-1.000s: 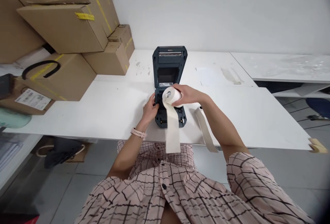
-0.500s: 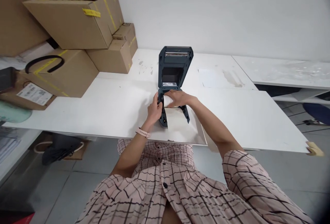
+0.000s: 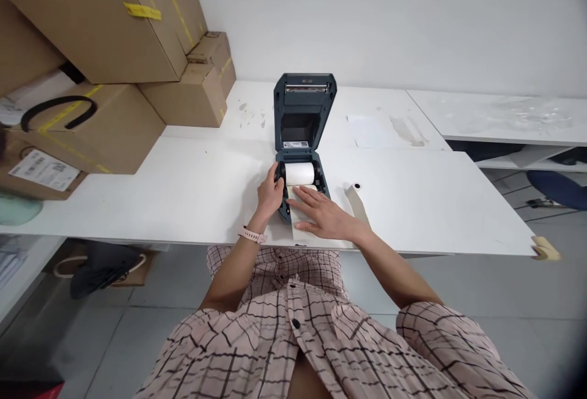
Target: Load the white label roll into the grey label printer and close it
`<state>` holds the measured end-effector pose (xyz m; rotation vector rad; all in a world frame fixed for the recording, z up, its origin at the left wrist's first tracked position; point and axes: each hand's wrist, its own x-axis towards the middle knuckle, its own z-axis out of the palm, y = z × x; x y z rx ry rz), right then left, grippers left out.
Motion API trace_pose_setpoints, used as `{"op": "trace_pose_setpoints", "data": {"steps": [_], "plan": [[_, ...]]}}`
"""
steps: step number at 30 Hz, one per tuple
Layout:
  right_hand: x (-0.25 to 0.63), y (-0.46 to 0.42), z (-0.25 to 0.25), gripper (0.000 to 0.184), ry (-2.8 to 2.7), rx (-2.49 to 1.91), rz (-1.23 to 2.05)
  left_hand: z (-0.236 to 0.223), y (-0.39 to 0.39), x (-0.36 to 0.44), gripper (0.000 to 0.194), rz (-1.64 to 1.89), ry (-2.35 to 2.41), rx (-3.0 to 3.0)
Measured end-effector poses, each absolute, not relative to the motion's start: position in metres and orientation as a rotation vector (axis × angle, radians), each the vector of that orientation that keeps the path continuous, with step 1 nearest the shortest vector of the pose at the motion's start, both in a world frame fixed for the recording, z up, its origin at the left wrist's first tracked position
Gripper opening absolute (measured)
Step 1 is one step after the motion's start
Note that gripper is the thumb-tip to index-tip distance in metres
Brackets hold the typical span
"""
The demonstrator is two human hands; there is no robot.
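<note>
A dark grey-blue label printer (image 3: 304, 119) stands on the white table with its lid raised. Inside its bay lies a white paper roll (image 3: 299, 174), and a loose paper strip (image 3: 300, 231) runs from there toward the table's front edge. My left hand (image 3: 270, 193) grips the printer's left side, thumb on the inner rim. Fingers spread, my right hand (image 3: 324, 215) lies flat over the strip at the front of the printer. To the right of the printer rests a small roll with a dark core (image 3: 357, 186), a length of paper trailing from it.
Cardboard boxes (image 3: 114, 38) are stacked at the left, one with a black curved band (image 3: 59, 104) on it. A flat white sheet (image 3: 367, 132) lies behind on the right. The white table (image 3: 426, 203) ends at a corner with a tan pad (image 3: 545, 248).
My right hand has moved off the paper roll, down and toward me onto the strip, its fingers flattening. The small roll at the right has come into view. My left hand stays on the printer.
</note>
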<state>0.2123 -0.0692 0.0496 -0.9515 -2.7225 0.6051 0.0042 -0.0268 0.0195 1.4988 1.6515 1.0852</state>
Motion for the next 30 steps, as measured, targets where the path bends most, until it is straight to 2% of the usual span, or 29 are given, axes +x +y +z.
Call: {"op": "trace_pose_setpoints", "data": {"steps": [5,13,14,16,18,19,22,26,30], "plan": [[0.209,-0.072,0.046,0.085,-2.717,-0.996,0.632,0.02,-0.027,0.005,0.057,1.089,1.637,1.481],[0.216,-0.077,0.058,0.09,-2.647,-0.95,0.842,0.01,-0.028,0.001,0.059,1.158,1.448,1.443],[0.221,-0.075,0.066,0.087,-2.632,-0.9,0.924,0.009,-0.028,0.001,0.06,1.162,1.434,1.437],[0.232,-0.064,0.085,0.07,-2.515,-0.84,1.068,0.008,-0.028,0.001,0.061,1.16,1.426,1.415],[0.243,-0.037,0.105,0.049,-2.227,-0.907,1.018,0.008,-0.027,0.001,0.061,1.148,1.432,1.387],[0.247,-0.017,0.115,0.046,-2.027,-0.975,0.903,0.007,-0.027,0.001,0.061,1.144,1.432,1.375],[0.25,0.06,0.136,0.063,-1.659,-1.035,0.615,0.006,-0.027,0.001,0.063,1.148,1.414,1.357],[0.234,0.149,0.146,0.085,-1.676,-1.021,0.842,0.004,-0.024,-0.001,0.064,1.158,1.389,1.366],[0.219,0.154,0.146,0.093,-1.738,-0.962,0.908,0.002,-0.023,-0.001,0.065,1.164,1.38,1.371]]}}
